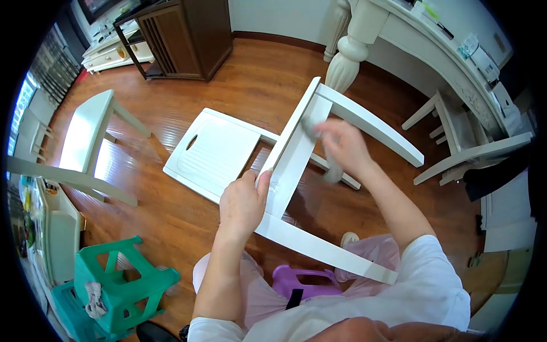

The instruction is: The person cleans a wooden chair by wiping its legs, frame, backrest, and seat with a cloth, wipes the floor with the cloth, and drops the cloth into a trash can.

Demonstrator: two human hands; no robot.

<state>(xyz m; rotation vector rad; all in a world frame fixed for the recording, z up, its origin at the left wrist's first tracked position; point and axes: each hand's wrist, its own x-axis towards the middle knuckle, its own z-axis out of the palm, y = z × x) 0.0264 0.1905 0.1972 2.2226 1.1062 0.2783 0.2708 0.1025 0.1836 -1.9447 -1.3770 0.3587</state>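
A white wooden chair [224, 157] lies tipped over on the floor in front of me, its slotted backrest flat and its legs pointing toward the right. My left hand [244, 200] is closed around the near edge of its seat frame, thumb over the rim. Over the frame's inner side, my right hand [345, 148] is bent around a grey cloth [332, 170], which hangs below the fingers and is smeared by motion. Part of the cloth touches the frame rail near its upper end.
Green plastic stools [122, 279] stand at the lower left, with a crumpled rag [95, 300] on one. A purple stool [305, 280] is between my legs. Another white chair [85, 134] stands left, a dark cabinet [182, 43] behind, and a white desk [421, 48] at the right.
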